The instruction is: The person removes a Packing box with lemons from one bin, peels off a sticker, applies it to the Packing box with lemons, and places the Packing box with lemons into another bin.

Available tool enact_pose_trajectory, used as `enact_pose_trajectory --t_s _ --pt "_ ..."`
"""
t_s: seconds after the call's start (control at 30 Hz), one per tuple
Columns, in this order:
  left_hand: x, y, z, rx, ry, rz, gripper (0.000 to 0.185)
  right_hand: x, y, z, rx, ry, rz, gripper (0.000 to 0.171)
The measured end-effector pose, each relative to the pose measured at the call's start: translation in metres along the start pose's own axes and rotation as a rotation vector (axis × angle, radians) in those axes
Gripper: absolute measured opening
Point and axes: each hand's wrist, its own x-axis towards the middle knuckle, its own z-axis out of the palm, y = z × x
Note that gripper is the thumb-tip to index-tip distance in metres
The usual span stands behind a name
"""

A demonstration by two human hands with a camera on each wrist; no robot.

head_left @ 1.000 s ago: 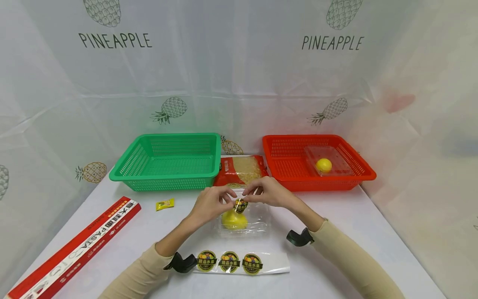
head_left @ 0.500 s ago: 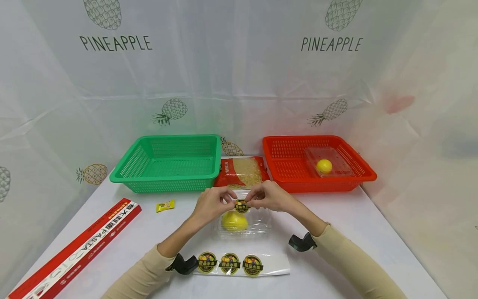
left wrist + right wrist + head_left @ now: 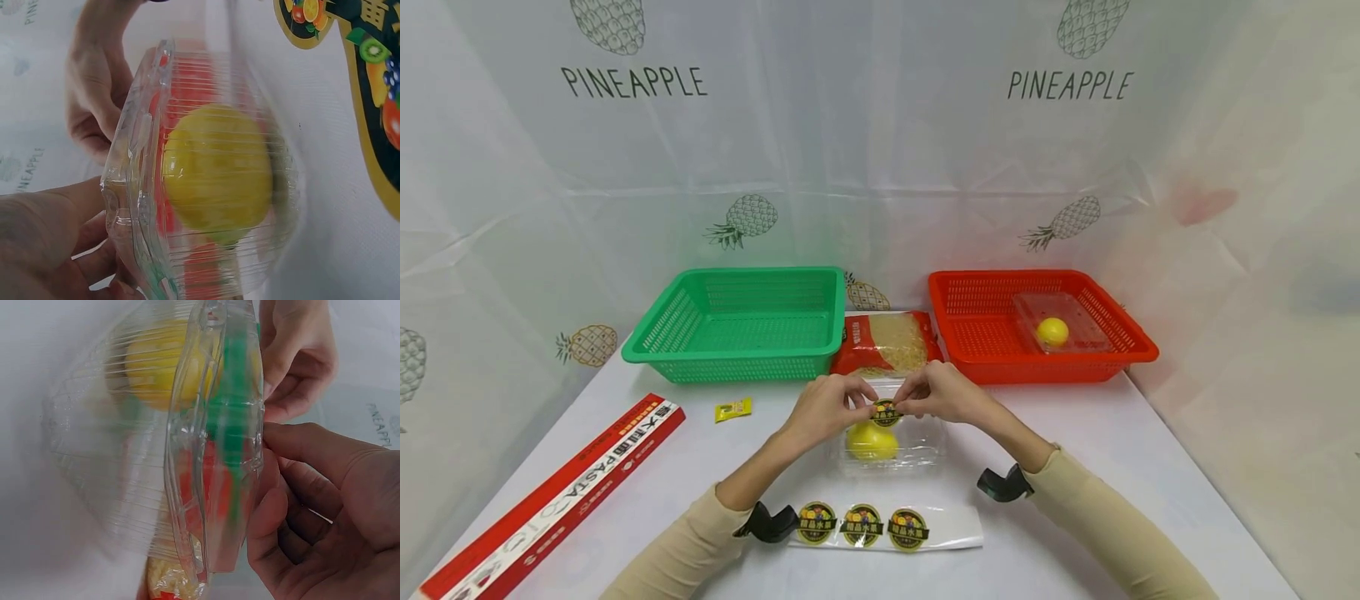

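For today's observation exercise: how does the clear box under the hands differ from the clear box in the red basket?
The near clear box sits on the white table, while the far clear box lies inside the red basket. The left hand and right hand pinch a round sticker on top of the near box; nothing touches the far box, and no sticker shows on it. Both are transparent and hold one yellow fruit.

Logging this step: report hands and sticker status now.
Both hands, left and right, pinch round sticker over clear clamshell box holding lemon. Nothing in the way.
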Motion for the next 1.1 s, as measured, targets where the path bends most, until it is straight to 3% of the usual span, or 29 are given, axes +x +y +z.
enact_pose_trajectory --t_s 0.37,0.67,0.9,1.1 --pt "0.001 0.000 0.000 0.002 -0.001 0.008 0.009 0.000 -0.002 0.001 -0.054 0.033 -0.005 0.004" --pt "-0.003 -0.007 0.001 0.020 0.060 0.036 0.021 -0.002 0.003 0.000 -0.123 0.056 -0.006 0.004" --pt "-0.005 -0.013 0.001 -0.022 0.025 0.017 0.036 -0.003 0.005 0.002 -0.142 0.044 0.024 0.016" --pt "-0.006 -0.016 0.002 -0.032 0.014 0.008 0.036 0.000 -0.001 0.010 -0.184 0.073 0.064 0.026"
